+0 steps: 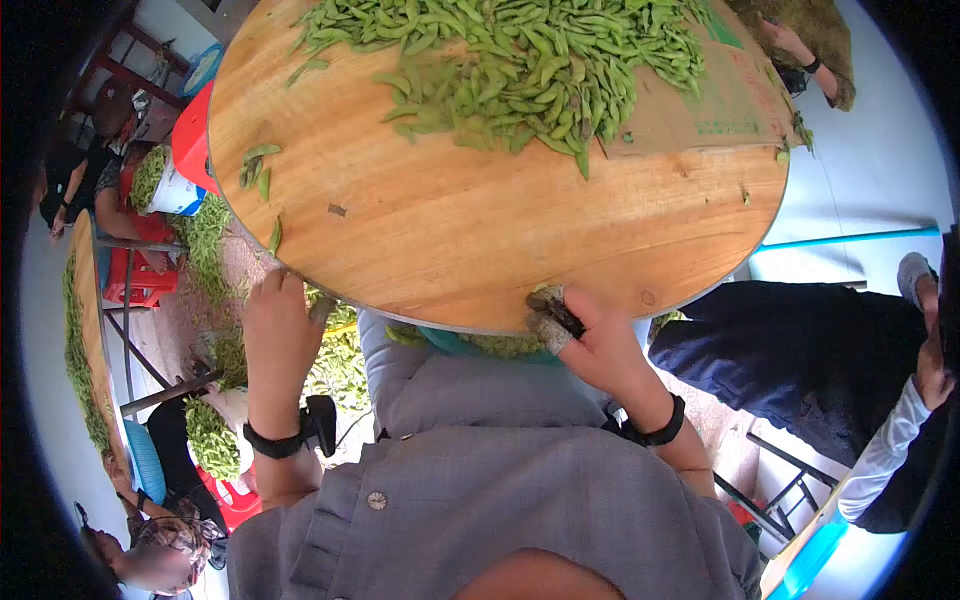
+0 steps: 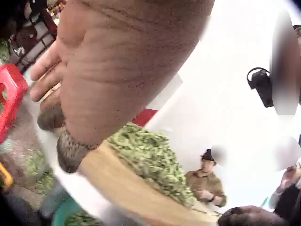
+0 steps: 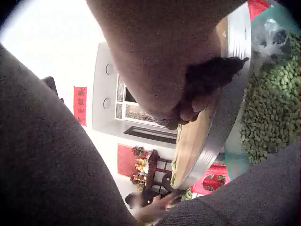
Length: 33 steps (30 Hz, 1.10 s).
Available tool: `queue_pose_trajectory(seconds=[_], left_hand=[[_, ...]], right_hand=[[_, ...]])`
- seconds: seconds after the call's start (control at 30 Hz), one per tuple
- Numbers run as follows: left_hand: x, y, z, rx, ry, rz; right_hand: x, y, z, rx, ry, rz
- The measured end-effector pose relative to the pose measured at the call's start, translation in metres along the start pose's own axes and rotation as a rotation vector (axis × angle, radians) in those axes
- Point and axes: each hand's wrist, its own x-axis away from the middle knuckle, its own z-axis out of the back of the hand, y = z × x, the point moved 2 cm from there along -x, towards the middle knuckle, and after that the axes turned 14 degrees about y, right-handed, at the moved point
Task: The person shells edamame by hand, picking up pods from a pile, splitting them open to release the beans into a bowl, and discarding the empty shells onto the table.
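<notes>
My left hand (image 1: 275,330) is at the near left rim of the round wooden table (image 1: 400,220), fingers loosely bent with nothing seen in them. Grey-brown coverings wrap its thumb (image 2: 70,150) and a fingertip. At the near rim, my right hand (image 1: 612,348) pinches a dark, shrivelled bean pod (image 3: 214,75) between covered thumb and fingers. A big heap of green edamame pods (image 1: 540,70) lies on the far half of the table. Below the rim, over my lap, a teal basin (image 3: 233,162) contains shelled green beans (image 3: 273,103).
A few stray pods (image 1: 260,170) lie at the table's left. Flattened cardboard (image 1: 720,110) is under the heap's right side. Pods cover the floor (image 1: 205,250) at left, near a filled white bucket (image 1: 182,190) and red stools. Other people sit around at both sides.
</notes>
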Motion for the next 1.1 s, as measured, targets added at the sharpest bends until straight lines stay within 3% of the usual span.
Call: queue_pose_trajectory(seconds=[0.07, 0.13, 0.2, 0.33, 0.4, 0.5, 0.57, 0.63, 0.67, 0.73, 0.9, 0.97, 1.1], left_hand=[[-0.043, 0.042, 0.02, 0.165, 0.168, 0.057], [-0.088, 0.066, 0.004, 0.426, 0.319, -0.12], [-0.132, 0.097, -0.011, 0.503, 0.263, -0.089], [-0.201, 0.137, -0.057, 0.387, 0.18, -0.028], [-0.205, 0.141, -0.07, 0.389, 0.12, -0.017], [-0.181, 0.135, -0.064, 0.508, 0.211, -0.087], [-0.146, 0.132, -0.037, 0.769, 0.092, -0.009], [-0.108, 0.134, -0.03, 1.387, -0.343, 0.256], [-0.091, 0.134, -0.027, 1.383, -0.36, 0.262], [-0.061, 0.137, -0.025, 1.651, -0.569, 0.428], [-0.028, 0.139, -0.024, 1.692, -0.739, 0.43], [-0.028, 0.138, -0.014, 1.559, -0.803, 0.38], [-0.019, 0.137, -0.018, 1.509, -0.775, 0.337]], right_hand=[[0.001, 0.004, 0.0, -0.068, 0.034, -0.049], [0.002, 0.004, 0.002, -0.137, 0.071, -0.102], [0.001, 0.002, 0.005, -0.149, 0.072, -0.146], [0.008, 0.003, 0.011, -0.222, 0.083, -0.262], [0.011, 0.011, 0.014, -0.242, 0.114, -0.228], [0.016, 0.019, 0.017, -0.264, 0.104, -0.314], [0.009, 0.01, 0.023, -0.265, 0.054, -0.379], [0.002, 0.006, 0.023, -0.266, -0.005, -0.447], [-0.001, 0.004, 0.02, -0.402, -0.013, -0.42], [-0.006, -0.008, 0.012, -0.617, -0.031, -0.388], [-0.009, -0.016, 0.001, -0.647, -0.124, -0.413], [-0.007, -0.019, 0.001, -0.637, -0.163, -0.424], [-0.002, -0.021, 0.002, -0.702, -0.213, -0.527]])
